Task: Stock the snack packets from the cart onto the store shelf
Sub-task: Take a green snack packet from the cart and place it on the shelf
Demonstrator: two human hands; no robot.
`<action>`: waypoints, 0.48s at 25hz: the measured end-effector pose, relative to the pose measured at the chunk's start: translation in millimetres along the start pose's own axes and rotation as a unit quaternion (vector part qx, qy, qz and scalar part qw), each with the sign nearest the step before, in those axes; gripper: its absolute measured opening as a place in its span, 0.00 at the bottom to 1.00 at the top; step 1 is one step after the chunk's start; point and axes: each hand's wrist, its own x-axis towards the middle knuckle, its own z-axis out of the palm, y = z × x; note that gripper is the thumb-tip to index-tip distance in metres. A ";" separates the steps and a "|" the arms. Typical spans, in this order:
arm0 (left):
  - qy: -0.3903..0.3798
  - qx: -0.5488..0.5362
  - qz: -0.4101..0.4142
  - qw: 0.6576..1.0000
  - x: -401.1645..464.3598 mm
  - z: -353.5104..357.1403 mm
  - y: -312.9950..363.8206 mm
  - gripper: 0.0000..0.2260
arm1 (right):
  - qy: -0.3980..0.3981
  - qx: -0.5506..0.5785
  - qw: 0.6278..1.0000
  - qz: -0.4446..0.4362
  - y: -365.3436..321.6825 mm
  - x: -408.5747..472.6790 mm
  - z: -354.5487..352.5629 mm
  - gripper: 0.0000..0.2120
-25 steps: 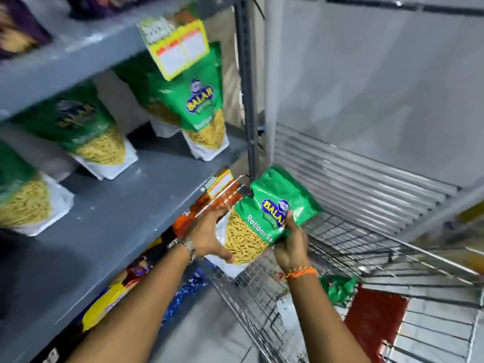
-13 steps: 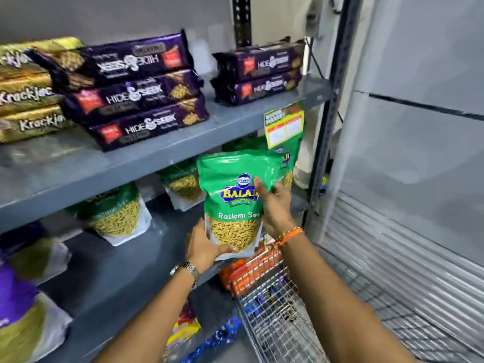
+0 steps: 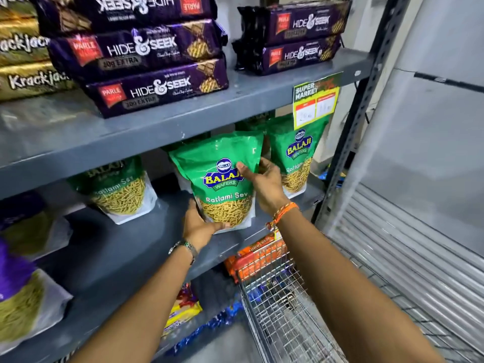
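Both hands hold one green snack packet (image 3: 225, 182) upright: the left hand (image 3: 201, 226) cups its lower left corner from beneath, fingers curled under the base, and the right hand (image 3: 264, 184) pinches its upper right edge, thumb across the front and fingers behind. Each grip is closed on the pouch, neither slack.

Nearest the camera, the wire cart (image 3: 282, 310) stands low at the right, just in front of the shelving; only its front corner is in view and that part looks bare, so how many packets remain inside cannot be told.

Beyond the hands, the packet's base sits at or just above the middle shelf (image 3: 117, 247), near its front edge; whether it bears its own weight cannot be told. Just beside it to the right stands a matching packet (image 3: 296, 158), and another stands to the left (image 3: 120, 189), further back.

On the shelf above lie stacked purple biscuit packs (image 3: 146, 51), with a yellow price tag (image 3: 315, 102) hanging from the front lip.

By the look of it, this packet is nearly placed; releasing it and fetching more is what remains.
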 end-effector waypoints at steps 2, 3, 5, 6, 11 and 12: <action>0.084 -0.036 -0.005 0.996 -18.2 -1.9 4.9 0.48 | 0.010 0.015 1.000 0.009 -7.6 -14.3 -23.4 0.22; 0.121 -0.058 -0.015 0.991 -34.5 -2.7 10.1 0.47 | 0.021 0.025 0.999 0.009 -10.3 -26.3 -41.4 0.22; 0.141 -0.087 -0.001 0.986 -74.7 4.5 23.1 0.41 | 0.074 0.053 0.995 0.026 -13.7 -67.1 -90.2 0.21; 0.127 -0.096 0.014 0.987 -94.3 10.2 26.5 0.39 | 0.110 0.063 0.991 0.044 -9.7 -94.1 -118.6 0.20; -0.040 -0.031 0.019 0.999 -131.1 70.0 10.7 0.37 | 0.357 0.080 0.925 0.103 83.1 -223.4 -248.3 0.11; -0.086 0.010 0.009 0.996 -134.8 83.2 4.4 0.37 | 0.403 0.069 0.905 0.117 107.8 -243.8 -268.7 0.11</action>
